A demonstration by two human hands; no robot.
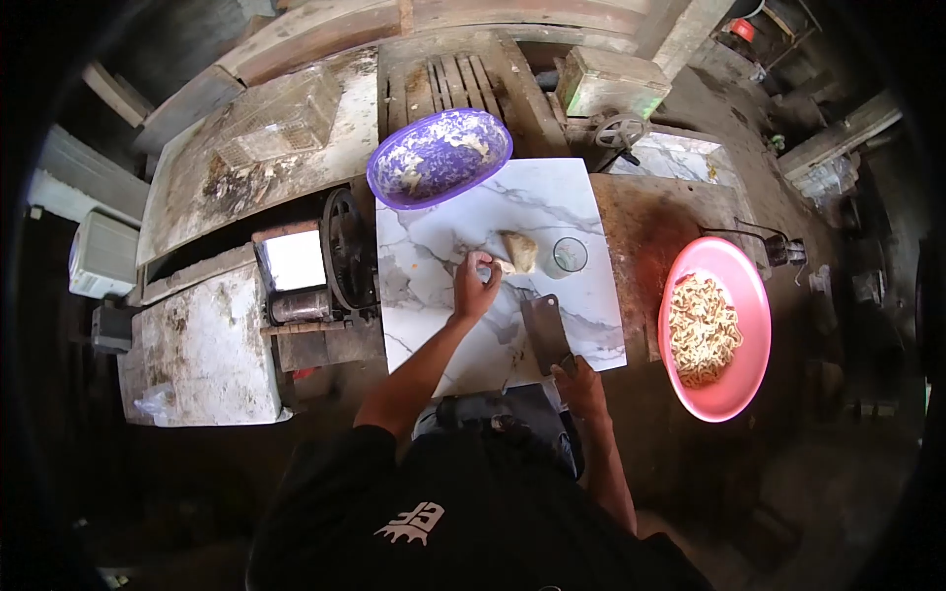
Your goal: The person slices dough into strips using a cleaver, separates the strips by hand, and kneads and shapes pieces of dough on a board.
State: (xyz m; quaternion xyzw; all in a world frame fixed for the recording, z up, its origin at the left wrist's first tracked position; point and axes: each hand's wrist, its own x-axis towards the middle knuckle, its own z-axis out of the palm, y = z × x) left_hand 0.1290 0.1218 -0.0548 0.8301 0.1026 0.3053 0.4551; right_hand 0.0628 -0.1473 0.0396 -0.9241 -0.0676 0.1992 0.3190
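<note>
On the marble-patterned board my left hand has its fingers closed in a pinch. A small pale piece, which looks like dough, sticks out from the fingertips. Just beyond it lies a yellowish lump of dough, apart from or barely touching the piece; I cannot tell which. My right hand is wrapped round the handle of a cleaver, near the board's front edge. The wide dark blade lies low over the board, pointing away from me. A clear drinking glass stands to the right of the dough.
A purple basin with pale smears sits at the board's far left corner. To the right is a pink basin holding twisted pale strips. A machine with a dark wheel borders the board's left side. A wire crate rests farther back.
</note>
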